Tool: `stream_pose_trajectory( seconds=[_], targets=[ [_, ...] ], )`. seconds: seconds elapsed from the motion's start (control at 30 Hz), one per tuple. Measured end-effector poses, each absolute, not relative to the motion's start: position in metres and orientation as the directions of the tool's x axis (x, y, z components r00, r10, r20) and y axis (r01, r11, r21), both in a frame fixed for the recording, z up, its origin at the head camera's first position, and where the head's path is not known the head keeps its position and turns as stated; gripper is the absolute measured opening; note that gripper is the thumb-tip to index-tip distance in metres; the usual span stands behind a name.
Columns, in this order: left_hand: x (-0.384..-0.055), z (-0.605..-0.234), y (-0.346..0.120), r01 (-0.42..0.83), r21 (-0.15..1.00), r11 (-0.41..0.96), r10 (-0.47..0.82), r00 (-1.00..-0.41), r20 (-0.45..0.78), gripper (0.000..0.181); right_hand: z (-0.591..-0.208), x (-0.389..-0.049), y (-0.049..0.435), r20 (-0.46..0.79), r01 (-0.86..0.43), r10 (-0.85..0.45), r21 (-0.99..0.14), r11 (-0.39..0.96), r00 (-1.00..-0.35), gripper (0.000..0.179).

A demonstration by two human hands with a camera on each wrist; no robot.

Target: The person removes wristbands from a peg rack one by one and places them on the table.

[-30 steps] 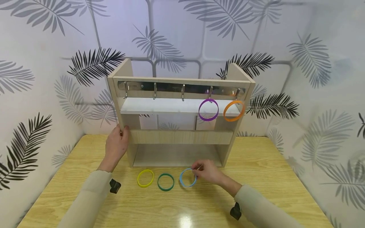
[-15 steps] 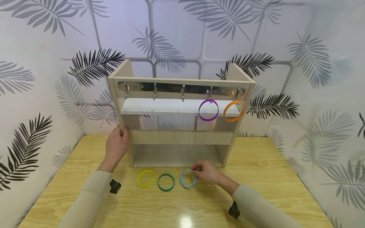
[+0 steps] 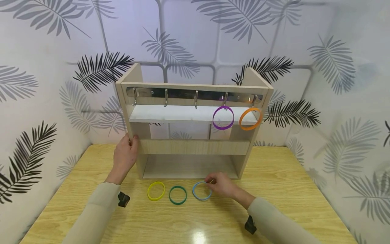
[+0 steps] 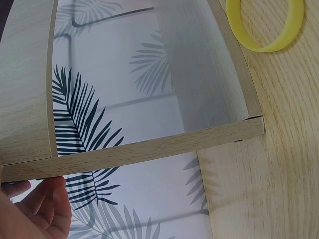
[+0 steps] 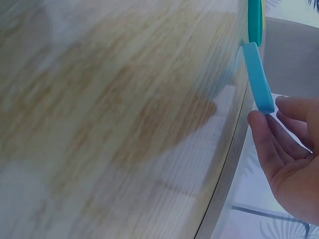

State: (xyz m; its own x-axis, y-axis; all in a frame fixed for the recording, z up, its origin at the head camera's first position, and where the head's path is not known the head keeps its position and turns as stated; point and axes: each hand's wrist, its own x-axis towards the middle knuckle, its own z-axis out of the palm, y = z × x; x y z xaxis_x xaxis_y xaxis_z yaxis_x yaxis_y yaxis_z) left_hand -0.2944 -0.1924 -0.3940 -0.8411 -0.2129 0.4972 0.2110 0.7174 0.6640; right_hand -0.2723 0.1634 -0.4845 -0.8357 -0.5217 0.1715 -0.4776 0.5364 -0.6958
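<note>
At right hand, pinched between thumb and fingers: 1 blue ring, gripped side raised off the desk. Change over 0.5 s: hand scarcely moved; ring's rim shows thinner, tilt apparently altered. Judged: picking-up stage, little advanced. Left of hand: green ring, yellow ring. Above: purple ring, orange ring, hung. Left hand: clamped on shelf unit.

the light blue ring is plain, the wallpaper leaf-patterned.

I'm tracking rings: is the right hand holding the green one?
No, the right hand pinches the blue ring; the green ring lies untouched.
</note>
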Motion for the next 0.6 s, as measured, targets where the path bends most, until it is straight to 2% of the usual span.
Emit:
stream_pose_trajectory(
  seconds=[0.3, 0.6],
  targets=[
    [-0.295, -0.394, -0.193, 0.211, 0.663, 0.718, -0.21, -0.843, 0.495, 0.045, -0.481, -0.272, 0.169, 0.208, -0.533, -0.527, -0.598, 0.598, -0.824, 0.009],
    [-0.296, -0.394, -0.193, 0.203, 0.667, 0.716, -0.211, -0.848, 0.485, 0.046, -0.444, -0.259, 0.172, 0.256, -0.589, -0.551, -0.545, 0.596, -0.794, 0.011]
  ],
)
